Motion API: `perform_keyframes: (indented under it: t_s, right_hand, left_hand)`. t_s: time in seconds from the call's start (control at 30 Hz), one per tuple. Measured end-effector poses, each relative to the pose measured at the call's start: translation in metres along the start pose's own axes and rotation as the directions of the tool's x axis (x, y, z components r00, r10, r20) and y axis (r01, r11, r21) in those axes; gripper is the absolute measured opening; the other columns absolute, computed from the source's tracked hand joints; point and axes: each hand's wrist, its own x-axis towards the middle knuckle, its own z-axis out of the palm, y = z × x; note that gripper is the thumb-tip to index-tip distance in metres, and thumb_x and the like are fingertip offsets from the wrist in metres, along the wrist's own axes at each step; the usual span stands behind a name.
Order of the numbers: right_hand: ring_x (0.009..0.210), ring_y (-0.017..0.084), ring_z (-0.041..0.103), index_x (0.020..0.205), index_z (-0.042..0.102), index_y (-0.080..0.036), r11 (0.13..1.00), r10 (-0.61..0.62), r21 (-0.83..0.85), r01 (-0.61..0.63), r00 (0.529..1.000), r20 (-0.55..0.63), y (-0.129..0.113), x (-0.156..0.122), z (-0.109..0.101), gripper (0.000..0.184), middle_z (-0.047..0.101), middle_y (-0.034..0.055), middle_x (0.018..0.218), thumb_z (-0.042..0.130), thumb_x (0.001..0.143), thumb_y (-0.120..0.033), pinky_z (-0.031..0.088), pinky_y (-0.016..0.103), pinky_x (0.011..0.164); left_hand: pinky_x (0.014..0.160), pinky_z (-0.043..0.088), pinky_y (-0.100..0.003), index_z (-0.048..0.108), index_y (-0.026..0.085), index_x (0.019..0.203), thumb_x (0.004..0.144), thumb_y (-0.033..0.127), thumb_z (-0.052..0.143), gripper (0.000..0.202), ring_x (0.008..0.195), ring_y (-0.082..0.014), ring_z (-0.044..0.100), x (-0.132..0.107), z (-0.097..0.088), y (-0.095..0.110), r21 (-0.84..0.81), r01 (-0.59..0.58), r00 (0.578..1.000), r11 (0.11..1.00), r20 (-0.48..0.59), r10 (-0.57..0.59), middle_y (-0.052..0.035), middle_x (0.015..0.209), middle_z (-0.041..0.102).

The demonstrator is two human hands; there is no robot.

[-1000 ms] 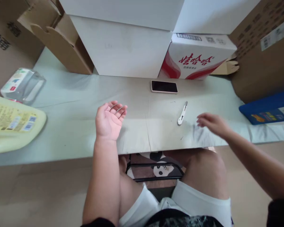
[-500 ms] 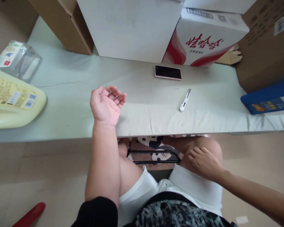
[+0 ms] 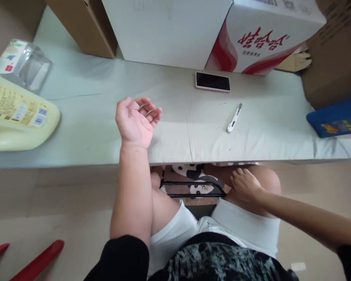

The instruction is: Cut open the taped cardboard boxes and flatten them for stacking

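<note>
My left hand (image 3: 136, 121) lies palm up on the pale cloth-covered table (image 3: 90, 128), near its front edge. Its fingers are loosely curled and apart, with thin grey bands across two of them and nothing else in the palm. My right hand (image 3: 245, 183) is below the table edge and rests flat on my right knee, holding nothing. A white digital thermometer (image 3: 234, 118) lies on the cloth to the right of centre. Behind it a dark phone (image 3: 213, 81) lies face up.
White boxes (image 3: 166, 31) and a red-and-white carton (image 3: 260, 39) line the back. Brown cartons (image 3: 336, 47) and a blue pack (image 3: 336, 117) stand at the right. A yellow jug (image 3: 17, 121) and clear container (image 3: 23, 64) sit at the left. Red objects (image 3: 38, 265) lie on the floor.
My right hand has dropped from above the table near the thermometer down onto my right knee. My left hand stays palm up. The view has tilted downward.
</note>
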Motion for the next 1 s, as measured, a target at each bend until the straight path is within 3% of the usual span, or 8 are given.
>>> perform_keyframes:
  t_s: [0.2, 0.27, 0.37, 0.47, 0.57, 0.8, 0.87, 1.0]
  right_hand:
    - [0.1, 0.03, 0.068, 0.109, 0.079, -0.015, 0.964, -0.259, 0.09, 0.252, 0.962, 0.086, -0.048, -0.022, 0.02, 0.03, 0.076, 0.016, 0.108, 0.055, 0.093, -0.026, 0.045, 0.041, 0.085]
    - [0.102, 0.03, 0.068, 0.111, 0.078, -0.015, 0.958, -0.273, 0.112, 0.262, 0.958, 0.09, -0.053, -0.032, 0.024, 0.031, 0.076, 0.0155, 0.11, 0.06, 0.09, -0.029, 0.044, 0.042, 0.086]
    - [0.106, 0.034, 0.064, 0.118, 0.074, -0.012, 0.995, -0.093, 0.046, 0.092, 0.996, 0.005, -0.028, -0.03, 0.017, 0.035, 0.072, 0.0198, 0.114, 0.052, 0.094, -0.023, 0.042, 0.044, 0.083]
    - [0.1, 0.035, 0.063, 0.114, 0.075, -0.008, 0.993, 0.09, -0.069, -0.096, 0.993, -0.082, 0.012, -0.017, 0.001, 0.036, 0.071, 0.0243, 0.109, 0.045, 0.095, -0.017, 0.039, 0.045, 0.081]
    - [0.096, 0.033, 0.063, 0.11, 0.076, -0.009, 0.992, 0.08, -0.096, -0.088, 0.993, -0.084, 0.023, -0.009, -0.002, 0.037, 0.072, 0.0228, 0.106, 0.042, 0.096, -0.015, 0.039, 0.043, 0.08]
    - [0.1, 0.031, 0.064, 0.111, 0.077, -0.013, 0.966, -0.245, 0.067, 0.249, 0.967, -0.072, -0.05, -0.031, 0.051, 0.033, 0.074, 0.0171, 0.11, 0.056, 0.092, -0.03, 0.044, 0.042, 0.084]
    - [0.098, 0.032, 0.064, 0.112, 0.076, -0.013, 0.981, -0.179, 0.055, 0.185, 0.979, -0.092, -0.043, -0.032, 0.051, 0.034, 0.073, 0.0184, 0.111, 0.056, 0.091, -0.03, 0.044, 0.043, 0.082]
    - [0.096, 0.036, 0.063, 0.113, 0.075, -0.009, 0.993, 0.061, -0.09, -0.075, 0.986, -0.156, 0.012, -0.019, 0.021, 0.037, 0.071, 0.0247, 0.11, 0.045, 0.093, -0.016, 0.042, 0.046, 0.079]
  left_hand:
    - [0.069, 0.057, -0.031, 0.062, 0.025, 0.074, 0.081, 0.06, 0.06, 0.036, 0.073, -0.0213, 0.07, 0.005, -0.004, -0.001, 0.015, -0.011, 1.0, 1.0, 0.012, 0.011, -0.0053, 0.068, 0.066]
    - [0.068, 0.057, -0.03, 0.062, 0.025, 0.074, 0.08, 0.061, 0.06, 0.037, 0.072, -0.0205, 0.07, 0.007, -0.004, 0.0, 0.011, -0.011, 1.0, 1.0, 0.017, 0.011, -0.0051, 0.069, 0.067]
    - [0.068, 0.057, -0.029, 0.063, 0.024, 0.074, 0.081, 0.061, 0.059, 0.038, 0.072, -0.02, 0.07, 0.008, -0.003, 0.0, 0.01, -0.005, 1.0, 1.0, 0.023, 0.005, -0.0048, 0.07, 0.067]
    - [0.069, 0.057, -0.03, 0.062, 0.025, 0.074, 0.081, 0.061, 0.059, 0.037, 0.074, -0.0211, 0.071, 0.008, -0.004, 0.0, 0.021, -0.001, 1.0, 1.0, 0.028, 0.0, -0.0049, 0.069, 0.067]
    - [0.07, 0.058, -0.031, 0.063, 0.025, 0.074, 0.082, 0.06, 0.058, 0.036, 0.075, -0.0214, 0.071, 0.008, -0.005, 0.0, 0.022, -0.008, 1.0, 1.0, 0.026, 0.007, -0.0052, 0.07, 0.067]
    - [0.07, 0.056, -0.033, 0.062, 0.025, 0.076, 0.08, 0.059, 0.06, 0.034, 0.072, -0.0206, 0.07, 0.009, -0.005, 0.002, 0.017, -0.02, 1.0, 1.0, 0.009, 0.02, -0.0039, 0.07, 0.065]
    - [0.07, 0.056, -0.033, 0.062, 0.025, 0.076, 0.08, 0.06, 0.06, 0.035, 0.073, -0.0209, 0.07, 0.009, -0.006, 0.003, 0.023, -0.024, 1.0, 0.999, 0.012, 0.024, -0.0043, 0.07, 0.065]
    - [0.07, 0.057, -0.033, 0.062, 0.026, 0.075, 0.08, 0.063, 0.059, 0.037, 0.077, -0.0228, 0.071, 0.009, -0.006, 0.002, 0.048, -0.032, 0.999, 0.998, 0.013, 0.032, -0.0056, 0.07, 0.066]
